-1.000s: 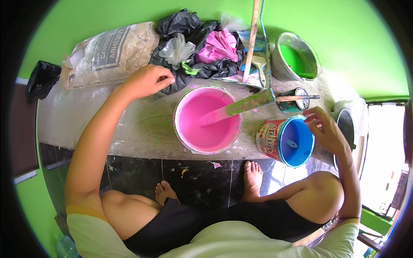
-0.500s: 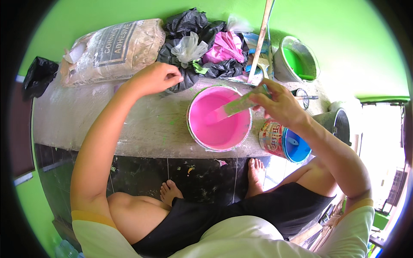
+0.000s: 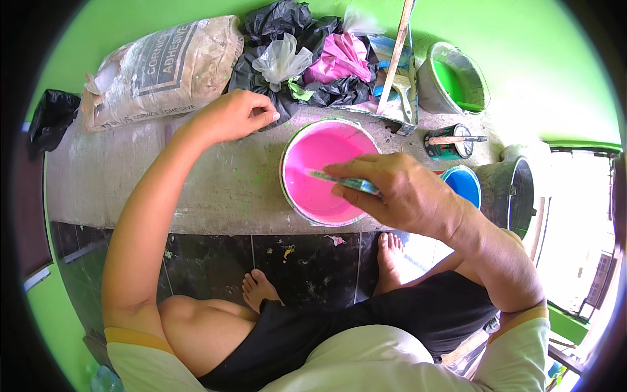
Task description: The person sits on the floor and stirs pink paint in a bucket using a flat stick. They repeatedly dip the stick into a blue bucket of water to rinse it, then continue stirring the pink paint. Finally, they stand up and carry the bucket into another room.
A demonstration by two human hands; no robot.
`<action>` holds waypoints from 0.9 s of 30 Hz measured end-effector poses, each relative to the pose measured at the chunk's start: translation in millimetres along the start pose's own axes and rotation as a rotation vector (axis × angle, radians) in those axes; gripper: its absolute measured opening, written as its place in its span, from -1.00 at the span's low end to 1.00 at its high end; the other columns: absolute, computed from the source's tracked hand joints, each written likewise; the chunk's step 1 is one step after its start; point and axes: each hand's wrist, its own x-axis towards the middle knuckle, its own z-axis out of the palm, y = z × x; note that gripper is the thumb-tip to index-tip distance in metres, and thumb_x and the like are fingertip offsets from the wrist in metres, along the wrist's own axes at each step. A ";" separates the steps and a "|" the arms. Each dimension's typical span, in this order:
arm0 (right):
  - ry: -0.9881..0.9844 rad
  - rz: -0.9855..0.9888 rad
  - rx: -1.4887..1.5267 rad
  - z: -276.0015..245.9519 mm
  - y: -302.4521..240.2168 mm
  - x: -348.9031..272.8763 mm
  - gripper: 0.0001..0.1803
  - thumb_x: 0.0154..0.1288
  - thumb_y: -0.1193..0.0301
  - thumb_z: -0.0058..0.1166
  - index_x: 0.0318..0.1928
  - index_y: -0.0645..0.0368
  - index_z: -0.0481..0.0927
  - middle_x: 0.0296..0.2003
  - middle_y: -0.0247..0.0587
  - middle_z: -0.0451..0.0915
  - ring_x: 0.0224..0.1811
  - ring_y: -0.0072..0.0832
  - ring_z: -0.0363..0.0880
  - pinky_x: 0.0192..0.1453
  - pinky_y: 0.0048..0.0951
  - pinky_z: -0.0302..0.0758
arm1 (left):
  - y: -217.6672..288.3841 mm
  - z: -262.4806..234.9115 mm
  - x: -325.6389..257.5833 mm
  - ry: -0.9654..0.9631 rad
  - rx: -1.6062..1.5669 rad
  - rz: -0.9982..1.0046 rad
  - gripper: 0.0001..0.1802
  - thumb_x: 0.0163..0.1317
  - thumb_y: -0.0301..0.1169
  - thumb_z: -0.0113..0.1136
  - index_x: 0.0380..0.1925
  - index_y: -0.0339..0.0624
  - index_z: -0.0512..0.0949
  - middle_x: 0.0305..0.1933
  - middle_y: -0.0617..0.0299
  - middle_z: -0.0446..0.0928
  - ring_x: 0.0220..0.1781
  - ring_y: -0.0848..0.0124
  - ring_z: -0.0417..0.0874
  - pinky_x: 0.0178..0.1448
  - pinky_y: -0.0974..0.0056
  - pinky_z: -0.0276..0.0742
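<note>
Seated at the near edge, bare feet (image 3: 261, 291) on dark floor tiles (image 3: 215, 261) below the surface (image 3: 196, 189).

Right hand (image 3: 398, 193) closed around a flat stir stick (image 3: 330, 176), gripping its upper part; stick slants left and down into the pink paint. Hand hovers over the right side of the pink paint bucket (image 3: 326, 170). Bucket stands on the surface near its front edge, roughly centre, rim smeared green.

Blue paint can (image 3: 465, 186) just right of the right hand, partly hidden behind it, at the surface's right end. Black bucket (image 3: 513, 189) right of that, close beside.

Left hand (image 3: 232, 116) loosely curled, fingers bent in, knuckles resting on the surface left of and beyond the pink bucket. Holding nothing visible. Touching or just short of the black plastic bags (image 3: 287, 39) – cannot tell which.

Further back: small open tin (image 3: 447, 142) with a brush or stick lying across its top, right of the pink bucket. Grey bucket of green paint (image 3: 454, 81) beyond the tin, against the green wall (image 3: 522, 39). Long wooden stick (image 3: 398, 49) leaning up in front of the wall, foot in a paint tray (image 3: 395, 104). Pink bag (image 3: 339, 59) and clear bag (image 3: 281, 59) in the black bag pile. Large sack (image 3: 160, 65) lying on its side far left on the surface.
</note>
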 end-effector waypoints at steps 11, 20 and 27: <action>-0.017 0.124 -0.154 -29.2 8.1 -10.8 -0.75 0.49 0.37 0.31 0.00 0.30 0.77 -0.25 0.09 0.80 -0.23 -0.02 0.82 -0.09 -0.16 0.72 | 7.4 -0.6 9.6 0.003 0.008 0.064 -0.55 0.54 -0.03 0.25 0.01 -0.22 0.76 -0.23 0.11 0.78 -0.22 0.34 0.77 -0.03 0.18 0.63; 0.006 0.205 0.162 -12.1 -6.6 -10.8 -0.75 0.51 0.35 0.30 -0.02 0.31 0.77 -0.33 0.13 0.77 -0.31 -0.02 0.80 -0.17 -0.15 0.69 | 15.3 -1.5 8.3 0.004 -0.010 0.041 -0.58 0.51 -0.05 0.26 0.02 -0.17 0.77 -0.14 0.04 0.80 -0.14 0.18 0.81 0.02 0.11 0.66; 0.161 0.089 0.027 -1.2 4.5 -5.2 -0.74 0.51 0.35 0.29 0.04 0.27 0.76 -0.25 0.14 0.78 -0.30 0.03 0.79 -0.18 -0.11 0.70 | 9.4 1.6 9.6 -0.021 0.014 0.091 -0.55 0.54 -0.04 0.25 0.07 -0.21 0.75 -0.20 0.10 0.80 -0.22 0.35 0.80 -0.03 0.18 0.67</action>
